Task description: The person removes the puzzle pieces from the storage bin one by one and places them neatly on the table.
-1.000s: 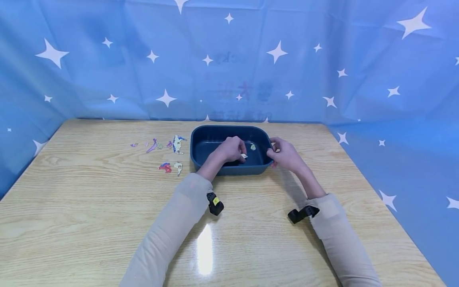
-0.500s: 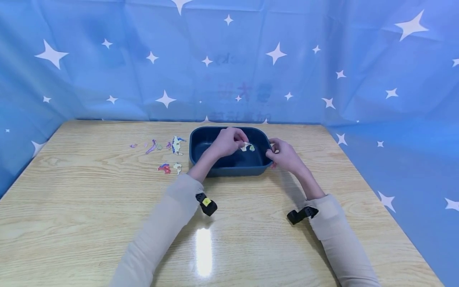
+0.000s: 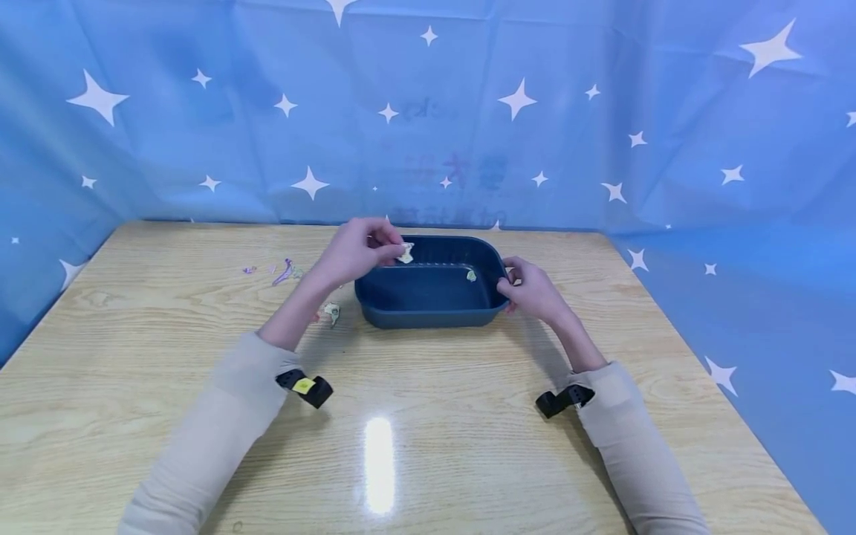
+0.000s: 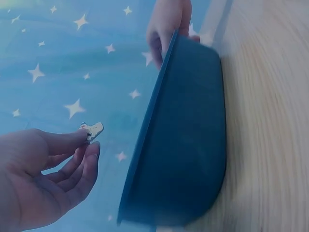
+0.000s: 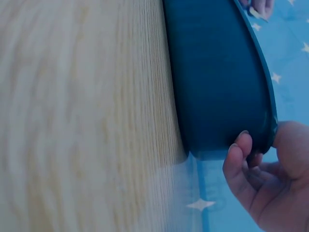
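A deep blue rectangular bin (image 3: 428, 318) stands on the wooden table. Between thumb and fingers, my left hand (image 3: 351, 253) pinches a small, flat, pale piece with an irregular outline (image 3: 406, 253), above the bin's left end. The left wrist view shows this pale piece (image 4: 94, 129) with dark markings, held higher than the rim. My right hand (image 3: 533, 290) grips the bin's right end, thumb at the rim and fingers against the outer wall (image 5: 217, 96). One small yellowish-green piece (image 3: 471, 276) lies inside the bin at the right.
Left of the bin, small flat pieces lie on the table, among them a purple strip (image 3: 284, 272) and a pale piece (image 3: 332, 312). My left forearm hides others. A blue curtain with white stars (image 3: 428, 111) hangs behind the table.
My left hand has lifted the pale piece from the bin's inside and carried it left to above the left end. The right hand and the bin have stayed in place.
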`<state>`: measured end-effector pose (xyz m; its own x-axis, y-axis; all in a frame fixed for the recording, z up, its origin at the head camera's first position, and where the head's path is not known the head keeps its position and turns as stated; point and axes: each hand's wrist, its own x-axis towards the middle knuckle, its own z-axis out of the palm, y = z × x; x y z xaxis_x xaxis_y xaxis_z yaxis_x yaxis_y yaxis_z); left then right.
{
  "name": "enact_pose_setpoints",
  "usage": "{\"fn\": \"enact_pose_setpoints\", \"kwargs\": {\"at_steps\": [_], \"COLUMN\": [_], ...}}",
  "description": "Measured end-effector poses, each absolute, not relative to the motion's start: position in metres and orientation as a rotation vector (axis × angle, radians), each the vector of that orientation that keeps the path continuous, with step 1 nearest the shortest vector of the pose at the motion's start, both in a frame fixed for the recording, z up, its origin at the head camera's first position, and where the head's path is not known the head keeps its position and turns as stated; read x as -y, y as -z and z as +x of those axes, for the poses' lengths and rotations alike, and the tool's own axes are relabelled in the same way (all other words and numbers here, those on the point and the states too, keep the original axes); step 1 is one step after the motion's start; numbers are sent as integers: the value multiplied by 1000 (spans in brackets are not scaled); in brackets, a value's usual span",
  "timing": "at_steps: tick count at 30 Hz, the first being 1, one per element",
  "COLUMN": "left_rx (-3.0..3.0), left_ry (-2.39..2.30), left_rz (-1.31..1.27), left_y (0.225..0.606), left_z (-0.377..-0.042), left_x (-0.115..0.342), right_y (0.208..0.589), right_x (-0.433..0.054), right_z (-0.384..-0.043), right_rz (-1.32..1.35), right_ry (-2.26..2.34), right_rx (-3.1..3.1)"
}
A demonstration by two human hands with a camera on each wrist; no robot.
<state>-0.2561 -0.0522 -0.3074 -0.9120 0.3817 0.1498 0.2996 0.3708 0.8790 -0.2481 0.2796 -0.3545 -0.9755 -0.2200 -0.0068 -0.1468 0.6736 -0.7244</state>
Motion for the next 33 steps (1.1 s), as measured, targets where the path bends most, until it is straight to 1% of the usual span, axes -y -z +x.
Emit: {"fn": "enact_pose_setpoints", "kwargs": {"at_steps": [4, 10, 15, 25, 33], "left_rx": [-2590, -2640, -2616, -2562, -2452], "left_ry": [-1549, -1446, -1374, -1232, -1260], "left_rz": [564, 470, 415, 291, 249], "left_y": [308, 320, 329, 344, 357], "left_z": [-251, -244, -239, -231, -229], "left_x": [82, 130, 160, 200, 215], "right_y": [354, 354, 352, 353, 352], "right_x": [-280, -280, -281, -280, -280], "right_z": [-248, -248, -248, -246, -246], "right_rz": [-309, -310, -310, -321, -324], "right_ry": [1188, 1184, 1187, 1186, 1192], "right_rx": [-2786, -2783, -2780, -2776, -2771]}}
